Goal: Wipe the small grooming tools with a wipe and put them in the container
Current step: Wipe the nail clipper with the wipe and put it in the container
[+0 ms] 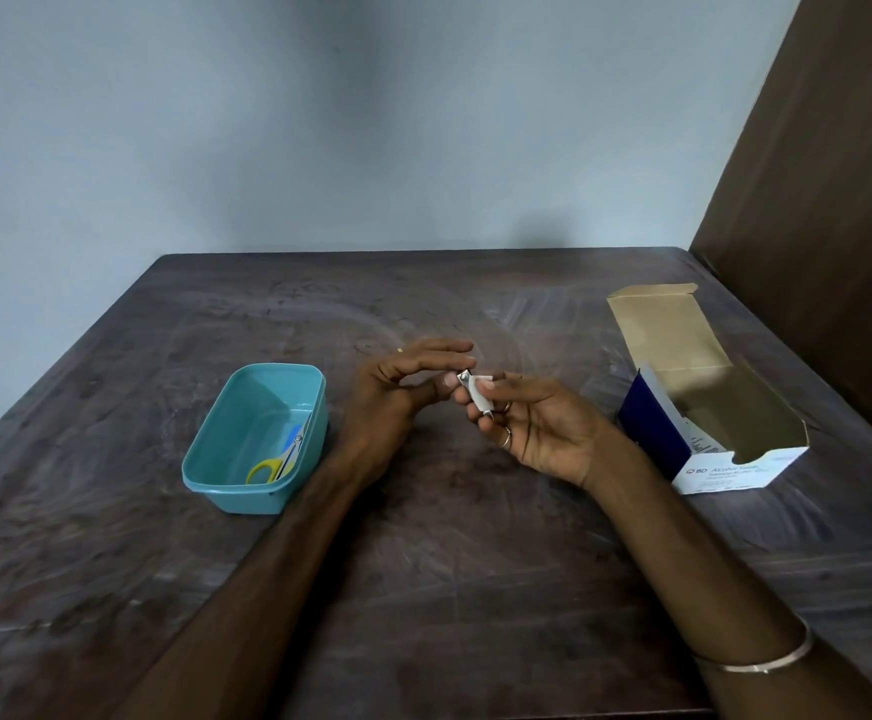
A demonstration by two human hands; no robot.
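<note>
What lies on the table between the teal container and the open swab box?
Between the teal container and the swab box, the head view shows both hands above the table, wiping a nail clipper.

Bare forearms, 2 rings (505,422) on the right fingers, 1 thin metal bangle (756,661) on the right forearm.
</note>
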